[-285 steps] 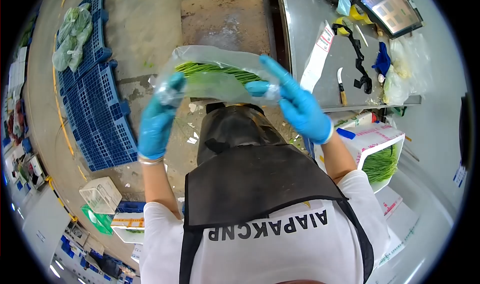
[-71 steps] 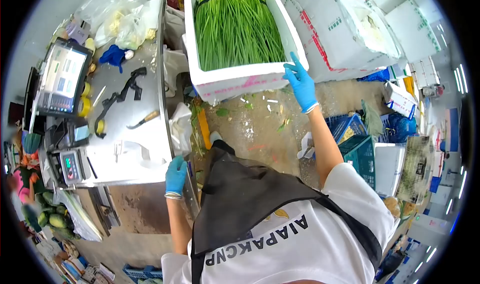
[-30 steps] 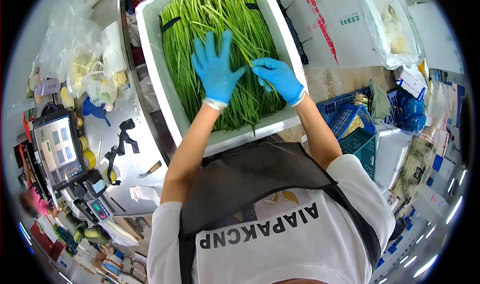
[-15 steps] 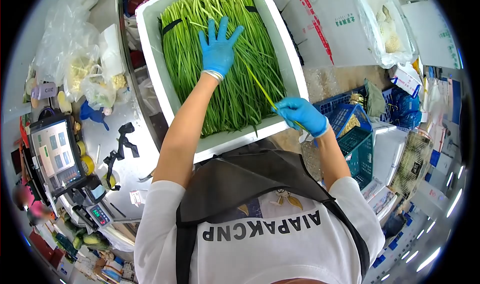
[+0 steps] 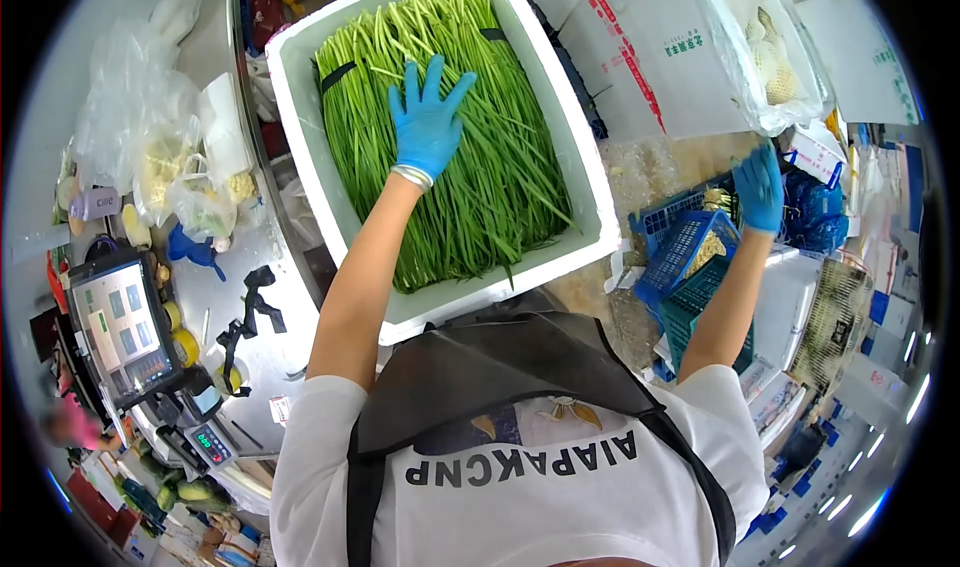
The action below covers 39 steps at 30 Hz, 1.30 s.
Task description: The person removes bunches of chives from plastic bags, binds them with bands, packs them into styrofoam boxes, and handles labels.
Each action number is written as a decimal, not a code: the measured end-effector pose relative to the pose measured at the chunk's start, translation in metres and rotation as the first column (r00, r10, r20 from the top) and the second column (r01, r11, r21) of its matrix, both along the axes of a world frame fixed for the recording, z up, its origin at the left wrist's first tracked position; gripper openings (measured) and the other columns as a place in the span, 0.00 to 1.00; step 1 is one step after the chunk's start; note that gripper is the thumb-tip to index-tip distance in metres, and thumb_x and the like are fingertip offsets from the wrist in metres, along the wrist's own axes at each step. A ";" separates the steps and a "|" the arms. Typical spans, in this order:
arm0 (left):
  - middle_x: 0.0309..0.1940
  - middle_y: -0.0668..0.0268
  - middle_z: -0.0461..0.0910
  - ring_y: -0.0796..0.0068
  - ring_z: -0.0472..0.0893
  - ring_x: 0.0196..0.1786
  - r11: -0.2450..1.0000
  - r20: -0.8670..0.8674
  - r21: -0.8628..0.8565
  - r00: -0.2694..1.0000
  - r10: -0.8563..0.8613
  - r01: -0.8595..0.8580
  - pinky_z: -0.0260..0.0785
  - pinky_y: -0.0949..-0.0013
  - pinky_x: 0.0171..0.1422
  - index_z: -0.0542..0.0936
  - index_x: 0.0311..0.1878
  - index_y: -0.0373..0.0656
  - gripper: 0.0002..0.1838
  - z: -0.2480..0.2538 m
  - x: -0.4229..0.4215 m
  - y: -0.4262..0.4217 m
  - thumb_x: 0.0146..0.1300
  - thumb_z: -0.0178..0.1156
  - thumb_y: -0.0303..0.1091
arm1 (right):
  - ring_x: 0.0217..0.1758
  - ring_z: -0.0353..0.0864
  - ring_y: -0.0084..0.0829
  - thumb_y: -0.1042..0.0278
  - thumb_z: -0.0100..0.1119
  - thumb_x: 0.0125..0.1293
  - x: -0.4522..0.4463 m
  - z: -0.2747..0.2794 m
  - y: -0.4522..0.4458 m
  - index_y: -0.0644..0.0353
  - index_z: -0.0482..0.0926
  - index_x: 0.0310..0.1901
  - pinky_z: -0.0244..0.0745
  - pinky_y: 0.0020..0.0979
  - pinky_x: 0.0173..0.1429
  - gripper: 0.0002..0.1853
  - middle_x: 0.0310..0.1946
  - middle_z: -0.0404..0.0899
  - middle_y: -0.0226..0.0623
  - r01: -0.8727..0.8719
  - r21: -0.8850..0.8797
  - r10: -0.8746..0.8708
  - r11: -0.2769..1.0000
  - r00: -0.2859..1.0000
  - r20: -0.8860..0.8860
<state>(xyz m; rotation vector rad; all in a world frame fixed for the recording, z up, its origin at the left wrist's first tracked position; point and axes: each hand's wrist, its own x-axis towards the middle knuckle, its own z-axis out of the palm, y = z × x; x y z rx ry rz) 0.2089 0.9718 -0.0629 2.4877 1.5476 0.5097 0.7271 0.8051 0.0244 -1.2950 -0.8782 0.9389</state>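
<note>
A thick mass of garlic chives point(image 5: 485, 182) fills the white foam box point(image 5: 590, 182) in front of me, and a black band point(image 5: 338, 76) crosses the chives near their pale cut ends. My left hand point(image 5: 428, 127), in a blue glove, rests on top of them with its fingers spread, grasping nothing. To the right of the box, my right hand point(image 5: 758, 189), also gloved in blue, is held out above the crates. Motion smears its fingers, so whether anything is in them cannot be made out.
Right of the box stand a blue crate point(image 5: 682, 257) and a green crate point(image 5: 708, 302). A plastic-lined white box point(image 5: 765, 57) is at the upper right. On the left, a steel counter point(image 5: 262, 352) bears a touchscreen point(image 5: 125, 322), plastic bags point(image 5: 130, 97) and black straps point(image 5: 248, 312).
My right hand has swung right and away from the box; the long green stalk that it held is no longer visible. My left hand stays spread on the chives.
</note>
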 end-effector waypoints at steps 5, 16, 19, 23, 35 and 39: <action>0.76 0.59 0.55 0.51 0.54 0.77 0.995 0.172 -0.057 0.983 -0.067 0.078 0.50 0.48 0.77 0.73 0.67 0.69 0.41 0.038 -0.032 -0.028 0.53 0.50 0.14 | 0.33 0.81 0.27 0.60 0.58 0.66 -0.019 -0.019 0.075 0.61 0.81 0.54 0.76 0.31 0.41 0.19 0.37 0.83 0.41 -0.079 -0.404 0.106 0.911 0.993 0.045; 0.60 0.56 0.77 0.64 0.76 0.61 0.790 0.602 -0.544 0.524 0.603 -0.283 0.66 0.66 0.66 0.76 0.63 0.40 0.22 0.017 -0.119 -0.043 0.71 0.57 0.41 | 0.62 0.74 0.31 0.58 0.61 0.70 -0.287 -0.067 0.168 0.62 0.63 0.70 0.66 0.31 0.68 0.32 0.58 0.75 0.41 -0.345 -0.214 0.398 0.914 0.866 0.304; 0.73 0.40 0.56 0.47 0.52 0.78 0.764 0.450 -0.488 0.628 0.635 -0.422 0.46 0.55 0.79 0.65 0.69 0.30 0.48 -0.005 -0.093 -0.004 0.60 0.61 0.64 | 0.67 0.70 0.45 0.44 0.61 0.67 -0.312 -0.109 0.229 0.71 0.64 0.66 0.63 0.38 0.69 0.39 0.63 0.71 0.55 -0.324 -0.108 0.329 0.940 0.774 0.540; 0.76 0.39 0.42 0.40 0.41 0.79 0.798 0.152 -0.240 0.791 0.593 -0.552 0.31 0.39 0.78 0.54 0.74 0.30 0.58 -0.057 -0.059 0.046 0.59 0.47 0.76 | 0.67 0.66 0.54 0.42 0.55 0.69 -0.354 -0.140 0.260 0.74 0.69 0.60 0.58 0.46 0.71 0.36 0.62 0.69 0.61 -0.222 -0.126 0.248 0.967 0.694 0.676; 0.75 0.35 0.43 0.32 0.45 0.77 0.909 0.268 -0.204 0.872 0.408 -0.363 0.34 0.37 0.77 0.51 0.77 0.41 0.52 -0.033 0.041 0.019 0.63 0.41 0.74 | 0.72 0.63 0.39 0.36 0.36 0.75 -0.350 -0.098 0.195 0.54 0.53 0.75 0.62 0.38 0.73 0.37 0.72 0.61 0.40 -0.460 -0.149 0.369 0.875 0.835 -0.409; 0.75 0.33 0.37 0.34 0.43 0.77 0.891 0.657 -0.386 0.607 0.447 -0.238 0.41 0.46 0.79 0.39 0.78 0.40 0.66 -0.020 0.064 0.021 0.50 0.64 0.70 | 0.71 0.65 0.39 0.34 0.38 0.74 -0.340 -0.094 0.195 0.50 0.52 0.76 0.65 0.40 0.72 0.38 0.72 0.61 0.38 -0.379 -0.176 0.310 0.908 0.894 -0.325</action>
